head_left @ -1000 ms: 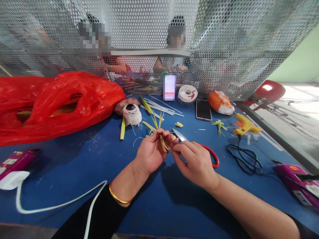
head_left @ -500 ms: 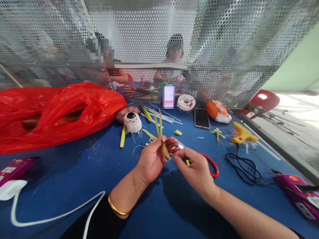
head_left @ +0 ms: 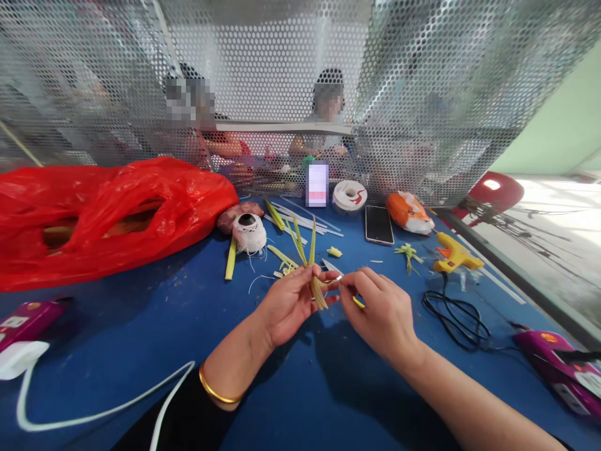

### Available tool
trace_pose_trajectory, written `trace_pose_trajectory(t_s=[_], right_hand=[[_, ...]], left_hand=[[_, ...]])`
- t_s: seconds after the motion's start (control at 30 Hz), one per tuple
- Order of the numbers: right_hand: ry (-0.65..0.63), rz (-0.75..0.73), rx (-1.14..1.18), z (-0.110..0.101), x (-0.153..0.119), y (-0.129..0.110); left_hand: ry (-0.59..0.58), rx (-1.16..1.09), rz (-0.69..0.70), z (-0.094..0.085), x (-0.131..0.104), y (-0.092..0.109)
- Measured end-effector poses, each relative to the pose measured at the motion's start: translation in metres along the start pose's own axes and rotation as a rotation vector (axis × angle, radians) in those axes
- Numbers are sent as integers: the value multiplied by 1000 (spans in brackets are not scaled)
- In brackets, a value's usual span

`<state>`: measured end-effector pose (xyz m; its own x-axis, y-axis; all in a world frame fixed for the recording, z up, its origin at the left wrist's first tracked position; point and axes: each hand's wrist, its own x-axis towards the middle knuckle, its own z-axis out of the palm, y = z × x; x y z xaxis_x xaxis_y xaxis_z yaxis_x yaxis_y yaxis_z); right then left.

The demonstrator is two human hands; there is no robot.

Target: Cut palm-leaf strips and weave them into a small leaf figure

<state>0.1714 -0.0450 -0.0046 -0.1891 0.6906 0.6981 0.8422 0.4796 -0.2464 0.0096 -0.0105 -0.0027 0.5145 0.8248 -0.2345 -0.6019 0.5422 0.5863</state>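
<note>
My left hand [head_left: 288, 308] is closed around a small bundle of green-yellow leaf strips [head_left: 318, 294], holding it between thumb and fingers. The pointed upper ends stand up above the thumb, and the frayed, brownish lower ends fan out below. My right hand [head_left: 380, 310] pinches the end of one thin strip that stretches sideways from the bundle. Scissors [head_left: 331, 267] lie behind my right hand; a blade shows, while the handles are mostly hidden. Cut leaf pieces [head_left: 282, 257] and a short yellow-green stub [head_left: 335, 252] lie just beyond.
A red plastic bag [head_left: 188, 188] fills the left. Around the blue table [head_left: 263, 407] are a thread spool [head_left: 250, 235], ribbon roll [head_left: 350, 196], phone [head_left: 379, 224], tissue pack [head_left: 410, 213], yellow glue gun [head_left: 455, 254] and purple power strips [head_left: 558, 369]. People sit behind the perforated screen [head_left: 282, 69].
My right hand has moved slightly right, drawing a strip out sideways from the bundle. The upper leaf tips have spread apart. The red scissor handle is now hidden behind my right hand.
</note>
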Motion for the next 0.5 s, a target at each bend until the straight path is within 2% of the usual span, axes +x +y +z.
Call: trace_pose_trajectory(t_s=[0.27,0.5], right_hand=[[-46,315,363,8,-7,-7],[-87,419,441,9,-3,-8]], left_hand=[[51,22,47,3,-1,-2],[70,82,60,4,0,1]])
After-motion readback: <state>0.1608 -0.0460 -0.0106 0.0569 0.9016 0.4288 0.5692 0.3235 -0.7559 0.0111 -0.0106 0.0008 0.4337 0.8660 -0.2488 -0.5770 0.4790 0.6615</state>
